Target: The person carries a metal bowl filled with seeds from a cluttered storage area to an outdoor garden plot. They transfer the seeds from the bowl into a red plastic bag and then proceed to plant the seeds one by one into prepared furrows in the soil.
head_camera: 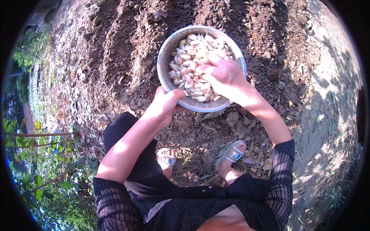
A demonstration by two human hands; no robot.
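Note:
A round metal bowl [202, 108] full of loose garlic cloves [188, 68] is held out in front of me over tilled soil. My left hand [169, 101] grips its near-left rim, the thumb over the edge and the fingers underneath. Over the bowl's right side reaches my right hand [224, 72], its fingers down among the cloves. Those fingertips are partly hidden, so whether they pinch any cloves does not show.
Furrows of crumbly brown soil [118, 52] run away from me beyond the bowl. My sandalled feet [232, 153] stand on ground with dry leaves. Green leafy plants [52, 179] and thin branches [43, 134] are on the left. Pale bare ground [321, 138] lies to the right.

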